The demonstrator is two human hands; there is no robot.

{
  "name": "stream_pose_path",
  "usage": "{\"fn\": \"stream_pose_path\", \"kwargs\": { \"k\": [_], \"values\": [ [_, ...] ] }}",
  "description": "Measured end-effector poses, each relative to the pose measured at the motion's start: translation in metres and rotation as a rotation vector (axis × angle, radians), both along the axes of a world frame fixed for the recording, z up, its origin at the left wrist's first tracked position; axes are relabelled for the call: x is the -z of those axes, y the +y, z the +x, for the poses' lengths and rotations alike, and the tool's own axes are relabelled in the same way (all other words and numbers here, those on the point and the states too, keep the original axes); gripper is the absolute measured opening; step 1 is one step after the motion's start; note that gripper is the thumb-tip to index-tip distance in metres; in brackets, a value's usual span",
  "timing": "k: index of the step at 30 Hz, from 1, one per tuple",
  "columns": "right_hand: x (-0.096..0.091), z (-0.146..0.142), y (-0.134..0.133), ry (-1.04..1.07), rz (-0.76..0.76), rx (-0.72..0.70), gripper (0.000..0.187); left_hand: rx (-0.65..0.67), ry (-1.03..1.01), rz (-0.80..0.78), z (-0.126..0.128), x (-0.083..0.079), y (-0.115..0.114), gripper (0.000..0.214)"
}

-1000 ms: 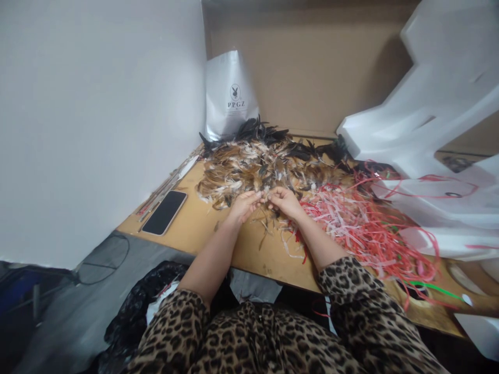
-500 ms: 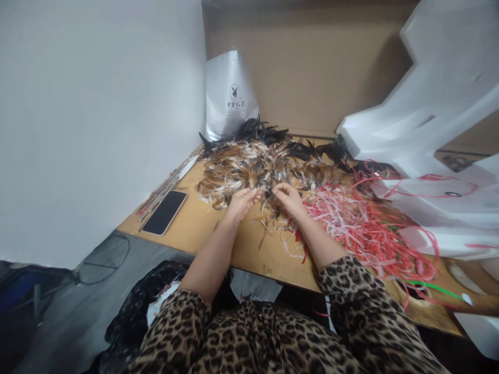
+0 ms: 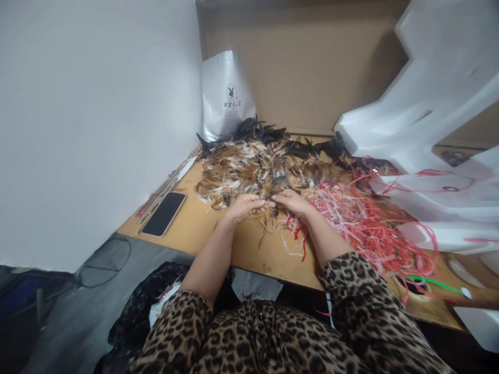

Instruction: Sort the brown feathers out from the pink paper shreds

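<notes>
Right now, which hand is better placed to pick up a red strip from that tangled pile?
Probably the right hand: it is beside the tangled red and white strips, while the left hand is farther away, on the phone side. Both are at the feathers.

Head-worn view, forward and down

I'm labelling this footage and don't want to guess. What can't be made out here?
Head view: exactly what the left hand and right hand handle; too small, partly covered by them.
Head view: smallest print on the silver bag; too small.
Head view: far end of the large white piece; cut by right edge.
</notes>
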State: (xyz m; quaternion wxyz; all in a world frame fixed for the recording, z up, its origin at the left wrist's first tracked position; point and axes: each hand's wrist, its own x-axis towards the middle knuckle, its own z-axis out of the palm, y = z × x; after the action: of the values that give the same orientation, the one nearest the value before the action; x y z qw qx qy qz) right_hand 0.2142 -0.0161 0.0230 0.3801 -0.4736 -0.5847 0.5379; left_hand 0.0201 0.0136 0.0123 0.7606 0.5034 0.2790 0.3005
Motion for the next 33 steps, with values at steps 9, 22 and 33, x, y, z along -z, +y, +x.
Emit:
{"fn": "stream_pose_path", "kwargs": {
  "k": [9, 22, 33],
  "values": [
    [-0.009, 0.004, -0.006, 0.076, -0.112, -0.116, 0.027, -0.004, 0.005, -0.002, -0.003, 0.001, 0.004, 0.024],
    [-0.005, -0.002, -0.003, 0.263, -0.163, -0.024, 0.023, -0.147, -0.128, -0.077, 0.003, 0.003, 0.006, 0.022],
    [-0.003, -0.016, 0.003, 0.422, -0.248, 0.33, 0.016, -0.256, -0.258, -0.211, 0.003, 0.004, 0.009, 0.011]
  ]
}}
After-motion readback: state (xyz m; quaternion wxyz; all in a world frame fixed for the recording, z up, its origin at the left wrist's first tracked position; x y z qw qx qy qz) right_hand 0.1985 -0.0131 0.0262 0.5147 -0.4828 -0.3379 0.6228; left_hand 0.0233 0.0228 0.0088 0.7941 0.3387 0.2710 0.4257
